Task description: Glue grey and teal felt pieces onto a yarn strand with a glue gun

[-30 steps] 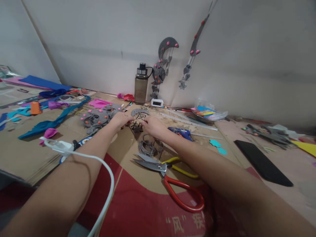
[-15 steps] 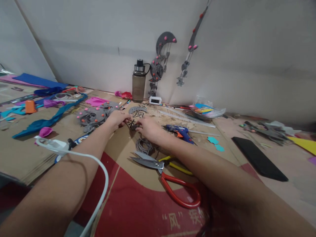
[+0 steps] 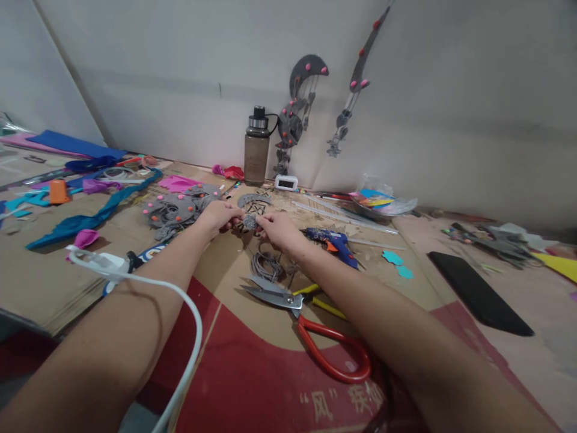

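Between my two hands is a small grey felt piece (image 3: 249, 222), pinched at its edges. My left hand (image 3: 219, 218) is closed on its left side, and my right hand (image 3: 280, 231) grips its right side with thumb and fingers. Thin grey cord runs below it to a coil of grey cord (image 3: 267, 266). Just behind lie a grey felt crescent (image 3: 253, 199) and several short dark strips. A pile of grey felt shapes with pink and orange dots (image 3: 169, 209) sits left of my left hand. Red-handled scissors (image 3: 295, 300) lie open nearer to me.
A blue glue gun (image 3: 340, 246) and yellow-handled tool (image 3: 329, 307) lie by my right arm. A bottle (image 3: 256, 156) and small white clock (image 3: 286, 183) stand by the wall. A black phone (image 3: 480, 293) lies right; a white cable (image 3: 192, 307) crosses my left forearm.
The grey felt piece has turned so its lighter face shows between my fingers. My right hand has shifted slightly right, and the whole view has moved a little.
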A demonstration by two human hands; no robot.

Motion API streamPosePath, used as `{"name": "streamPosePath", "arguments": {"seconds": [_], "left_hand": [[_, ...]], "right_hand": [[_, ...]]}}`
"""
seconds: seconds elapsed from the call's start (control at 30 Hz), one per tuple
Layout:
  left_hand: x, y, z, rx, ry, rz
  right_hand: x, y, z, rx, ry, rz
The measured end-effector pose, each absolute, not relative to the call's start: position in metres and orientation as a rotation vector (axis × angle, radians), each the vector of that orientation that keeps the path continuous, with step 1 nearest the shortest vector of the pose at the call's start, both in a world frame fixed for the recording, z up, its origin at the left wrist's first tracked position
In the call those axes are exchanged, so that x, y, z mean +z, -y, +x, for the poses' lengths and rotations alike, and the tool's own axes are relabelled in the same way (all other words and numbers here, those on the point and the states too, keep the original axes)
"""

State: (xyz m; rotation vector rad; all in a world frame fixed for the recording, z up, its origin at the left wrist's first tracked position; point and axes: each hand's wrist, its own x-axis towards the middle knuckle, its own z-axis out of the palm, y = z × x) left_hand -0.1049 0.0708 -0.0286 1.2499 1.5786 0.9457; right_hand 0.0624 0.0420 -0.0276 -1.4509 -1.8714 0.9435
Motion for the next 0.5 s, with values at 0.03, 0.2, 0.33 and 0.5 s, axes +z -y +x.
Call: {"name": "streamPosePath", "arguments": {"seconds": [0.03,0.2,0.33,0.5], "left_hand": [[-0.029,-0.071,-0.105,0.944,-1.579,1.252],[-0.030,-0.072,-0.106,0.944,-1.588,1.261],[-0.030,-0.071,-0.107,0.943,-1.576,1.255],[-0.031,-0.071,-0.107,0.952,-1.554,1.244]], "right_hand": [[-0.028,-0.041,0.063,1.040,1.789,-1.455],[-0.027,-0.036,0.061,1.290,1.595,-1.424],[-0.026,-0.033,0.060,1.350,1.555,-1.406],[-0.024,-0.031,0.060,1.373,1.528,-1.409]]}}
